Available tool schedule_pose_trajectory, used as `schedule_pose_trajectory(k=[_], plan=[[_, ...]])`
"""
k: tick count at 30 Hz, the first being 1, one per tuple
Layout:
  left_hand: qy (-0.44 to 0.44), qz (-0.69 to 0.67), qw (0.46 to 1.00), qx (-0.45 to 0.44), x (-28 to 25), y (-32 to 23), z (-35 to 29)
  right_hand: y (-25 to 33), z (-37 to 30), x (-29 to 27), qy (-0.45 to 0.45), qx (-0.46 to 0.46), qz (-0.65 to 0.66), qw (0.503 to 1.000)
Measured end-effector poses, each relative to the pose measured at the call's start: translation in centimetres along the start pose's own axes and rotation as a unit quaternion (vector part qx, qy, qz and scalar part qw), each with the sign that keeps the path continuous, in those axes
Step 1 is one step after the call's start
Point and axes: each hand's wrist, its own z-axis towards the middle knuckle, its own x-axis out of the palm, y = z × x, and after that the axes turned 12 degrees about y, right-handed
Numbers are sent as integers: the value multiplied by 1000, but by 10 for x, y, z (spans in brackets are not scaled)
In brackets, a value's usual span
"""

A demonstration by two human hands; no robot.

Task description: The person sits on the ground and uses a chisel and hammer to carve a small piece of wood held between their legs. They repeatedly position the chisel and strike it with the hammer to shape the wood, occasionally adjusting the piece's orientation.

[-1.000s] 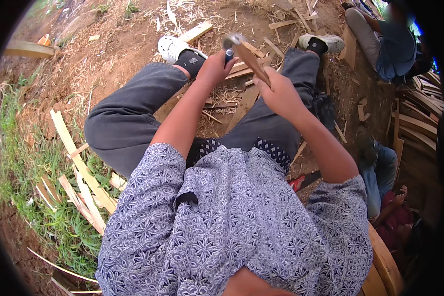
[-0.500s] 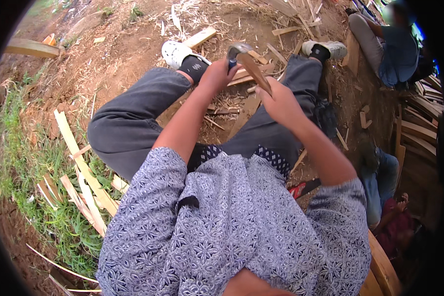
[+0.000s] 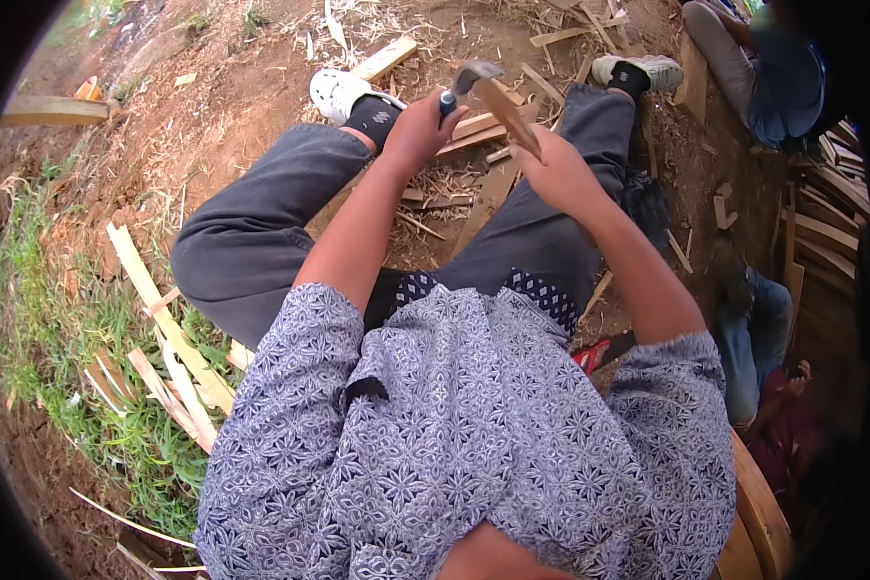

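Observation:
My left hand (image 3: 414, 138) is closed round a blue-handled tool (image 3: 448, 102). Only the top of its handle shows; its lower part is hidden by my fingers. My right hand (image 3: 557, 176) grips the wooden shaft of a hammer (image 3: 508, 112). The hammer's metal head is just above and to the right of the blue handle's end, a small gap apart. Below both hands, between my legs, cut wood pieces (image 3: 481, 131) lie on the ground.
Shavings and wood scraps (image 3: 385, 58) cover the brown soil ahead. Long pale strips (image 3: 155, 290) lie on grass at the left. A thick beam (image 3: 53, 111) juts in at far left. People (image 3: 783, 92) sit at the right, near stacked curved wood (image 3: 826, 227).
The hammer head has moved slightly up and away from the blue handle, whose end now shows more plainly. Both hands keep their hold.

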Motion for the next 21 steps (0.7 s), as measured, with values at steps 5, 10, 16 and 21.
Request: schedule_pose_trajectory(k=[5,10,16,21], plan=[[-3,-19,1000,4,4,1,-13,-15,25,34,11,123,167,978],[15,-69,997,-22,3,-5,-24,-107,83,96,82,215,99,968],[22,8,998,65,17,-6,-47,-79,81,82,108,222,160,956],[119,208,947,215,46,-20,-72,-84,82,88,109,218,130,961]])
